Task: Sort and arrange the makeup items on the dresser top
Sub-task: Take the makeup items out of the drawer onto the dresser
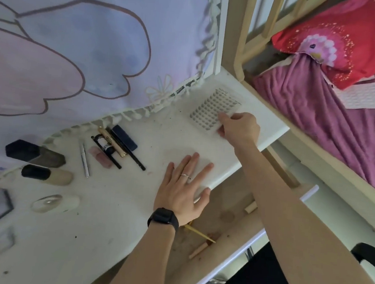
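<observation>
your right hand [239, 125] pinches the edge of the gridded white case [207, 112] at the far end of the dresser top [114, 203]. your left hand [183, 186] lies flat, holding nothing. pencils and tubes [111, 148] look grouped (roughly parallel), while the bottles [45, 173] seem left to place.

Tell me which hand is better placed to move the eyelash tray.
Right. The right hand grips the eyelash tray; the left hand lies flat on the dresser top, apart from it.
</observation>
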Available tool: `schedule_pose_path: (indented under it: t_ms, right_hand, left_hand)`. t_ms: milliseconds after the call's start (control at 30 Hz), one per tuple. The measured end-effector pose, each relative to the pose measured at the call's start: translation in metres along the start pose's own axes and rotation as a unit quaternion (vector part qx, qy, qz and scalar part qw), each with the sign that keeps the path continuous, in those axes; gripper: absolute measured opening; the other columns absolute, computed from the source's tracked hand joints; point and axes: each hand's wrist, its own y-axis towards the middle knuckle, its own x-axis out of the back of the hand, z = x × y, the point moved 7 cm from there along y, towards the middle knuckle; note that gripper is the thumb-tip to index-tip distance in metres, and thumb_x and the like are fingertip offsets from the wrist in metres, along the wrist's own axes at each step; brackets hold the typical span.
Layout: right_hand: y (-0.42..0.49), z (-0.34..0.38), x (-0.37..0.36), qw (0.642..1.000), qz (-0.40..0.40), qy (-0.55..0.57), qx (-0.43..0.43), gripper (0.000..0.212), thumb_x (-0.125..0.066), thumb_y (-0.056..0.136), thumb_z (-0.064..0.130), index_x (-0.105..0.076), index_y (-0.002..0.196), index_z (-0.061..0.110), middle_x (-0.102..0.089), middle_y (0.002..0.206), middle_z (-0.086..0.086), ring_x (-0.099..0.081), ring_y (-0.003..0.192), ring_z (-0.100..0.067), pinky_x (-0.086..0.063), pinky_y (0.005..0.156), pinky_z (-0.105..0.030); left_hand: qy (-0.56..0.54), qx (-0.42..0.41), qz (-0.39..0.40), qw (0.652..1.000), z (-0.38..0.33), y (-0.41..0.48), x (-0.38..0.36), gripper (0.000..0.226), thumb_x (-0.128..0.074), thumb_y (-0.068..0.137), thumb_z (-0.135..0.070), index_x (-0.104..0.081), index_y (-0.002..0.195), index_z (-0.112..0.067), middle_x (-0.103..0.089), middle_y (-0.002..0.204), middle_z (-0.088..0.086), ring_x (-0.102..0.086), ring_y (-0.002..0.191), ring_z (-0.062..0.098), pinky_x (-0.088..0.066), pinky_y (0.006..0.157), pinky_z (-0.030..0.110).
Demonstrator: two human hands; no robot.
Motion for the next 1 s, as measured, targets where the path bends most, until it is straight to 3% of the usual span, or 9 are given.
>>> schedule_pose_path:
  t_ms: [100,200,300,433,533,667,833,933,1000]
  right_hand:
    - [0.01,0.011,-0.012,0.997,0.003,-0.073,0.018,0.044,-0.066,0.089,0.05,-0.075,0.084,0.008,-0.074,0.072,-0.003,-0.071,0.074,-0.02,-0.054,0.063,-0.028]
    - [0.02,0.014,-0.014,0.994,0.007,-0.113,0.009,0.048,-0.065,0.089,0.054,-0.073,0.096,0.007,-0.075,0.078,-0.005,-0.072,0.079,-0.021,-0.06,0.076,-0.034]
    - [0.021,0.014,-0.015,0.989,0.007,-0.149,-0.004,0.056,-0.062,0.087,0.06,-0.071,0.106,0.007,-0.075,0.085,-0.006,-0.073,0.081,-0.023,-0.061,0.08,-0.037]
    - [0.017,0.02,-0.016,0.984,0.022,-0.179,-0.004,0.066,-0.06,0.081,0.073,-0.071,0.098,0.011,-0.074,0.067,0.0,-0.072,0.075,-0.02,-0.06,0.077,-0.035]
    - [0.017,0.017,-0.011,0.994,0.056,-0.094,-0.013,0.055,-0.061,0.086,0.068,-0.069,0.086,0.014,-0.075,0.064,0.001,-0.074,0.064,-0.016,-0.062,0.071,-0.033]
    - [-0.004,0.001,0.012,0.992,0.084,0.088,-0.02,0.032,-0.066,0.092,0.048,-0.065,0.098,0.017,-0.078,0.088,0.0,-0.075,0.071,-0.011,-0.061,0.067,-0.028]
    - [-0.073,-0.06,0.07,0.998,-0.005,0.035,0.042,0.013,-0.06,0.091,0.043,-0.066,0.097,0.032,-0.074,0.085,0.019,-0.069,0.075,0.003,-0.05,0.063,-0.02]
    - [-0.114,-0.106,0.086,0.986,-0.026,-0.129,0.101,0.014,-0.058,0.095,0.036,-0.067,0.105,0.032,-0.07,0.094,0.019,-0.062,0.106,-0.004,-0.053,0.085,-0.03]
    - [-0.132,-0.132,0.081,0.943,-0.035,-0.289,0.162,0.024,-0.055,0.096,0.036,-0.069,0.111,0.025,-0.069,0.117,0.006,-0.044,0.136,-0.02,-0.037,0.111,-0.046]
  left_hand:
    - [0.0,-0.001,-0.011,1.0,0.0,0.0,0.001,0.061,-0.036,0.097,-0.053,-0.018,0.155,-0.045,-0.007,0.167,-0.004,-0.008,0.153,0.017,-0.004,0.124,0.046]
    - [-0.006,-0.006,-0.027,1.0,-0.001,-0.002,0.002,0.061,-0.039,0.096,-0.052,-0.023,0.154,-0.044,-0.011,0.166,-0.003,-0.013,0.152,0.018,-0.009,0.123,0.048]
    - [-0.009,-0.006,-0.038,0.999,-0.001,-0.002,0.002,0.061,-0.043,0.095,-0.051,-0.027,0.153,-0.043,-0.014,0.166,-0.003,-0.016,0.152,0.019,-0.013,0.123,0.049]
    - [-0.004,-0.004,-0.035,0.999,-0.001,-0.002,0.002,0.061,-0.043,0.095,-0.051,-0.027,0.153,-0.043,-0.013,0.166,-0.003,-0.015,0.152,0.018,-0.013,0.123,0.049]
    - [-0.003,-0.007,-0.035,0.999,-0.001,-0.001,0.002,0.061,-0.043,0.094,-0.051,-0.029,0.153,-0.043,-0.015,0.166,-0.003,-0.016,0.152,0.018,-0.013,0.123,0.049]
    - [0.0,-0.009,-0.028,1.0,0.0,-0.001,0.002,0.062,-0.044,0.095,-0.05,-0.027,0.154,-0.042,-0.017,0.165,-0.001,-0.016,0.152,0.02,-0.013,0.122,0.049]
    - [0.029,0.002,0.011,1.0,0.0,0.002,0.0,0.062,-0.031,0.097,-0.055,-0.014,0.155,-0.045,-0.008,0.167,0.0,-0.007,0.153,0.02,-0.006,0.122,0.047]
    - [0.022,0.002,0.017,1.0,-0.002,0.0,0.002,0.061,-0.032,0.097,-0.054,-0.015,0.155,-0.042,-0.008,0.167,0.002,-0.007,0.153,0.021,-0.007,0.122,0.048]
    - [0.025,0.002,0.016,1.0,-0.005,-0.001,0.004,0.061,-0.035,0.099,-0.051,-0.018,0.156,-0.038,-0.011,0.166,0.005,-0.009,0.153,0.023,-0.01,0.122,0.05]
